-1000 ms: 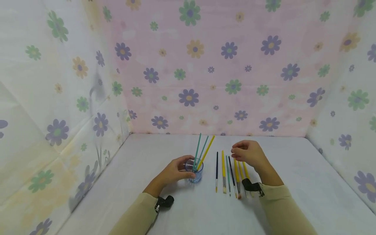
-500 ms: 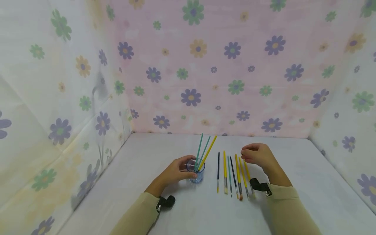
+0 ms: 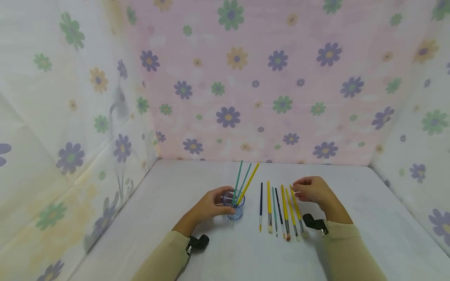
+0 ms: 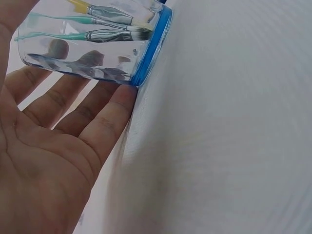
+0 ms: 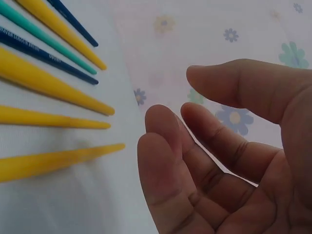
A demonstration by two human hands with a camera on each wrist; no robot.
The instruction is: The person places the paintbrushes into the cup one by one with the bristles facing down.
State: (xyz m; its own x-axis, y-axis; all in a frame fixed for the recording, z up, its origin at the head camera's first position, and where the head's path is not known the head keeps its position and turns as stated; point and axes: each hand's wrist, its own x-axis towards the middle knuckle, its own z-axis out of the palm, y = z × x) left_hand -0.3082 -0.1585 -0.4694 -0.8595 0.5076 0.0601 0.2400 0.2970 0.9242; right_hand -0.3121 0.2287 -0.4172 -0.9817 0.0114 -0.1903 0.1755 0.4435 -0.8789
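My left hand (image 3: 210, 203) holds a clear blue-tinted glass cup (image 3: 237, 213), thumb on the near side and fingers around the far side. Two teal paintbrushes and a yellow paintbrush (image 3: 249, 182) lean in it, bristles down, as the left wrist view confirms through the cup wall (image 4: 124, 62). My right hand (image 3: 314, 192) hovers by the handle end of the rightmost yellow paintbrush (image 3: 295, 202). In the right wrist view its fingers are loosely bent, thumb apart, and hold nothing; that brush's handle tip (image 5: 105, 150) lies just left of the fingertips.
Several more paintbrushes lie in a row on the white table (image 3: 232, 257), handles pointing away: dark blue (image 3: 261, 200), yellow (image 3: 269, 197), teal (image 3: 274, 203) and others. A pink flowered cloth wall (image 3: 246, 136) stands behind, with pale flowered walls at both sides.
My right hand has shifted right along the row of brushes and slightly lower, to the rightmost yellow paintbrush. My left hand stays on the glass cup; the head view turned a little.
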